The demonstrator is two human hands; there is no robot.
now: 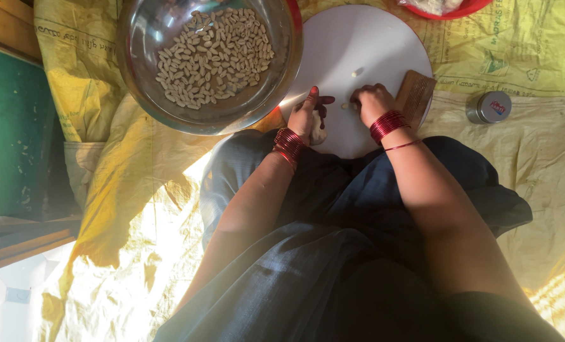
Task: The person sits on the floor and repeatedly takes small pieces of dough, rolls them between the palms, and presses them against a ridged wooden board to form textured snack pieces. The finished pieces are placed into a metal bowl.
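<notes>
A lump of dough (318, 133) is gripped in the left hand (308, 115) at the white round board's (365, 44) near edge while the right hand (372, 102) pinches a small piece (344, 106); shaping is judged in hand, with transfer to the steel bowl (144, 38) next.

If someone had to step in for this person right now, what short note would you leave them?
Left hand: resting on the round white board, closed around a lump of pale dough.
Right hand: fingertips down on the board, pinching a tiny dough piece; a ridged wooden block lies just beside it.
Done: the steel bowl, upper left, already holds a heap of small shaped pieces. One more piece lies loose on the board.
Left: the dough in the left hand is not yet used up.
Nearby: small metal tin on the yellow sheet; red dish at top edge.
</notes>
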